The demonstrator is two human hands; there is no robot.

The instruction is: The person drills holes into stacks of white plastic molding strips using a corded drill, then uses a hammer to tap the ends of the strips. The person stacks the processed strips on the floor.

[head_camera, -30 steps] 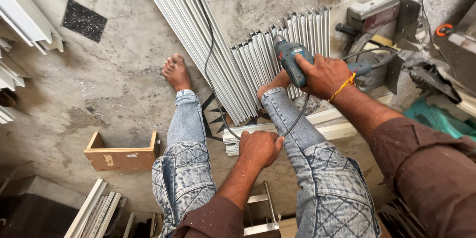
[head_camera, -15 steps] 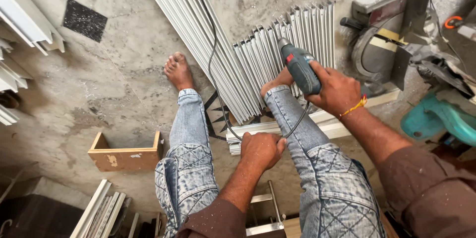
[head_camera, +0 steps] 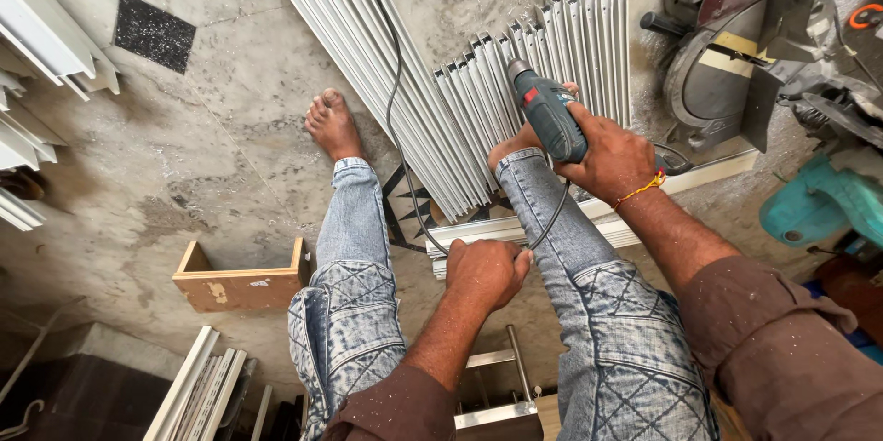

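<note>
Right hand (head_camera: 614, 158) gripping dark teal corded power drill (head_camera: 550, 115), fingers wrapped round handle, bit end pointing far, toward short grey ribbed aluminium profiles (head_camera: 561, 55) on concrete floor (head_camera: 184, 156). Drill now hangs above right foot; a second ago it sat higher and further right, nearer grey mitre saw (head_camera: 736, 45). Left hand (head_camera: 486, 271) fisted on black power cord (head_camera: 552, 216), between knees (unchanged). Judgement: drill being brought down onto work. Small wooden box (head_camera: 241, 280) at left.

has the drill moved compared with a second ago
Yes. The drill in the right hand has shifted slightly toward the mitre saw, its nose tilted up-left.
</note>
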